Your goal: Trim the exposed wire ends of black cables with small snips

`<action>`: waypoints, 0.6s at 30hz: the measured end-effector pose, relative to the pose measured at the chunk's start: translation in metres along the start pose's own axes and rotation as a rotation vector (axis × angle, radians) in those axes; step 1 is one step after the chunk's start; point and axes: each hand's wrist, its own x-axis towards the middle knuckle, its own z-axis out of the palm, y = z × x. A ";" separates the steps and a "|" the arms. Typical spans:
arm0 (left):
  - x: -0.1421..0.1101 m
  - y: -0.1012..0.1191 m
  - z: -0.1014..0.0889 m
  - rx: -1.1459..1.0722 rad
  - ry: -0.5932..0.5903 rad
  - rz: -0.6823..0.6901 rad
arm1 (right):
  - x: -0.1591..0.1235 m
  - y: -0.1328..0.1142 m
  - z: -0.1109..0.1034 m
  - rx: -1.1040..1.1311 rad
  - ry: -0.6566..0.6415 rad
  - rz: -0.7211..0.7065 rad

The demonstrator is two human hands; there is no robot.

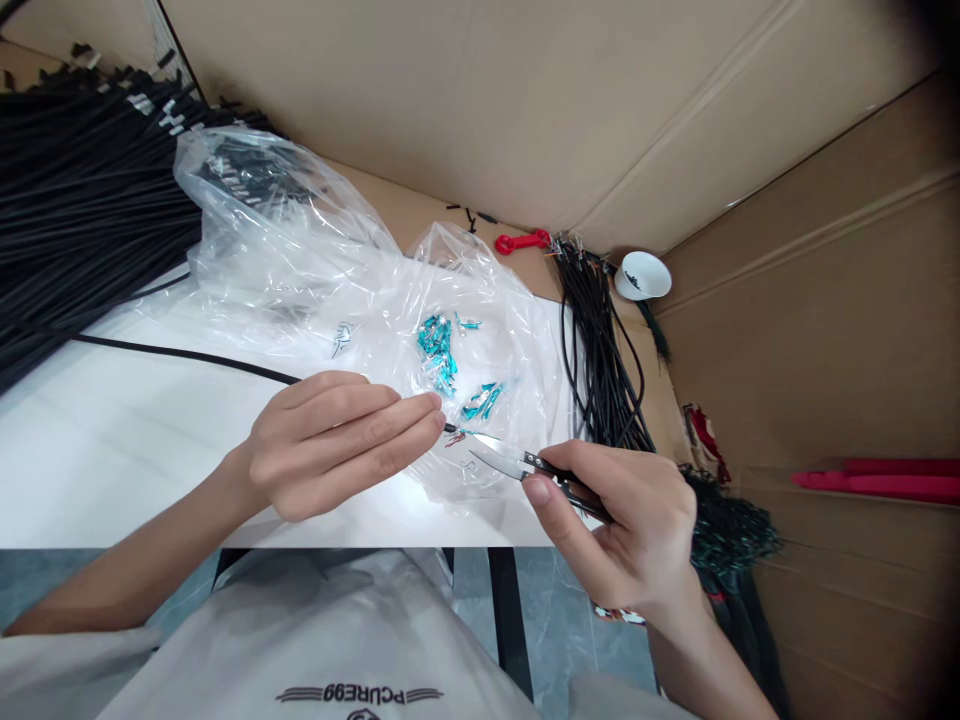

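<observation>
My left hand (349, 440) is closed around a black cable (187, 355), whose tip pokes out past my fingertips with thin coloured wire ends (456, 436) showing. The rest of the cable trails off to the left. In my right hand (622, 510) is a pair of thread snips (551, 470) with dark handles, gripped between thumb and fingers. Its two blades are spread, and the upper one lies close to the wire ends; whether they touch I cannot tell. Beneath both, small teal pieces (436, 345) lie in heaps on clear plastic bag film (517, 340).
Many black cables (90, 210) are piled at left, partly under the clear bag. A cable bundle (596, 340), a red plastic piece (523, 241) and a white cup (643, 276) sit at right. Cardboard walls (465, 100) enclose the white tabletop (90, 450). Dark tangled strands (731, 525) hang beyond its right side.
</observation>
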 end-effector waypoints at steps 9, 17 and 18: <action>0.007 -0.012 0.005 -0.004 0.111 0.211 | -0.003 0.000 -0.001 -0.003 -0.003 0.015; -0.002 -0.019 0.007 0.051 0.071 0.208 | -0.004 0.002 -0.002 0.034 -0.031 0.063; -0.003 -0.020 0.008 0.065 0.075 0.216 | -0.003 0.002 -0.002 0.049 -0.040 0.076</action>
